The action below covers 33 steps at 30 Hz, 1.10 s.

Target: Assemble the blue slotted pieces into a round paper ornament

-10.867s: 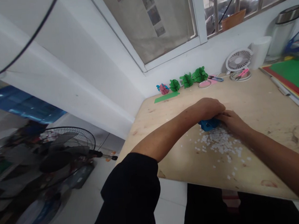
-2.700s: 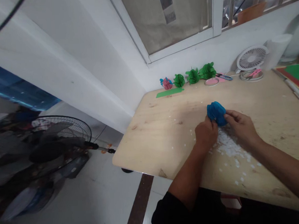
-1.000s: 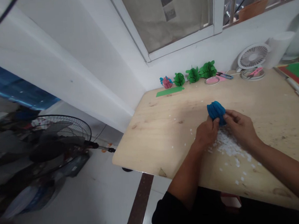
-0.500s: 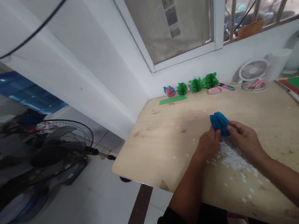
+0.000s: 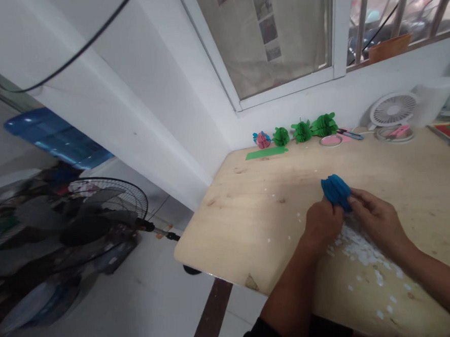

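Head view, right of centre: still gripping the pleated, rounded blue paper ball (image 5: 335, 189) with closed fingertips of left hand (image 5: 322, 224) and right hand (image 5: 378, 221), drifting slightly lower-right, above white paper scraps (image 5: 361, 247) on the pale plywood table (image 5: 259, 222).

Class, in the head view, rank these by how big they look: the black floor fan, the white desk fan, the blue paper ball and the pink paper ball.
1. black floor fan
2. white desk fan
3. blue paper ball, flattered by being nearer the camera than the desk fan
4. pink paper ball
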Available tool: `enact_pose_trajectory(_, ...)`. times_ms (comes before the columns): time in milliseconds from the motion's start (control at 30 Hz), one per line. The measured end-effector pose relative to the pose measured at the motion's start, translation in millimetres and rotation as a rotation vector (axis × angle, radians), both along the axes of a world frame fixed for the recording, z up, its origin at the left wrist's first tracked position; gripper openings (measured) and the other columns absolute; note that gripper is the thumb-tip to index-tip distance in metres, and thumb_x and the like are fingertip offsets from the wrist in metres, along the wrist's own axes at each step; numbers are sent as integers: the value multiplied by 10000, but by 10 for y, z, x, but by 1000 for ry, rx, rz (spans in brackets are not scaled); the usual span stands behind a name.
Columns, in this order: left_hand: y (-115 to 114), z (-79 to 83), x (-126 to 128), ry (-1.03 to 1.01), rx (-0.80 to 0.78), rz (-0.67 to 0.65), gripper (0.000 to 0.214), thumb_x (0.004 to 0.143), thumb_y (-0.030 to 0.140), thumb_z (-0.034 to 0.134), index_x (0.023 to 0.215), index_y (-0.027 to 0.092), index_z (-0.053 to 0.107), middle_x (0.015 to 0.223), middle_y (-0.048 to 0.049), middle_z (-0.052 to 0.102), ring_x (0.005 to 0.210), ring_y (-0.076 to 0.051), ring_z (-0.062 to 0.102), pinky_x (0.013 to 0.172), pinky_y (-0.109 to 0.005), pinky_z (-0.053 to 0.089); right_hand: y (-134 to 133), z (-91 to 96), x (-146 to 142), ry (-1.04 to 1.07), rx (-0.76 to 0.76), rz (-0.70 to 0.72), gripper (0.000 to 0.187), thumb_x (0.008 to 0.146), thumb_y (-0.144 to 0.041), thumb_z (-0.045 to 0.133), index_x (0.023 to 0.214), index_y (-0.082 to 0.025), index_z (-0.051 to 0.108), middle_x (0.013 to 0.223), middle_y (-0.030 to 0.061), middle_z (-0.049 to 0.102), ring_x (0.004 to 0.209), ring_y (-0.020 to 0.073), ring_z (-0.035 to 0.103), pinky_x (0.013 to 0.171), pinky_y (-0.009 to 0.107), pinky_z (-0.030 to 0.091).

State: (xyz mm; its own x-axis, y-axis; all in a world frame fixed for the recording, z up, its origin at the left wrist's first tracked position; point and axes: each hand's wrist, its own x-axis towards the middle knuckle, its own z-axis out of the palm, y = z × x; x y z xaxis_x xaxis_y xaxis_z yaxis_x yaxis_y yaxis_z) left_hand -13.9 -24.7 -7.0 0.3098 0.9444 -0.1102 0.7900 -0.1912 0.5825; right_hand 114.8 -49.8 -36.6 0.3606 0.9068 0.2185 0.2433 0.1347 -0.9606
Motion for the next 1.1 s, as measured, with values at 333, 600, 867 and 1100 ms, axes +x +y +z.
enact_pose_trajectory(333,-85,31,39,101,69,21,425,936,317,349,1129,69,634,1026,-218,740,922,-329,714,786,-394,528,-22,32,-29,-56,43,6,274,792,-440,586,917,-240,725,910,56,774,897,272,722,866,431,566)
enact_pose_trajectory(600,-67,2,31,163,92,-55,396,962,309,299,1023,115,639,1017,-194,740,919,-303,709,785,-371,521,-43,44,-74,-95,41,-19,253,798,-406,578,925,-251,731,927,55,772,895,266,722,845,410,572)
enact_pose_trajectory(867,-63,-26,39,154,106,-88,388,965,281,285,1039,104,621,1028,-207,732,930,-318,708,790,-386,515,-69,32,-97,-94,26,-8,286,813,-395,575,1006,-238,714,986,68,769,942,276,713,858,431,563)
enact_pose_trajectory(1100,-56,29,28,35,37,44,388,951,293,349,1213,119,576,1011,-160,750,897,-281,712,778,-352,517,-34,36,-65,-6,27,-15,283,798,-395,601,981,-224,733,947,66,772,888,260,717,828,409,573)
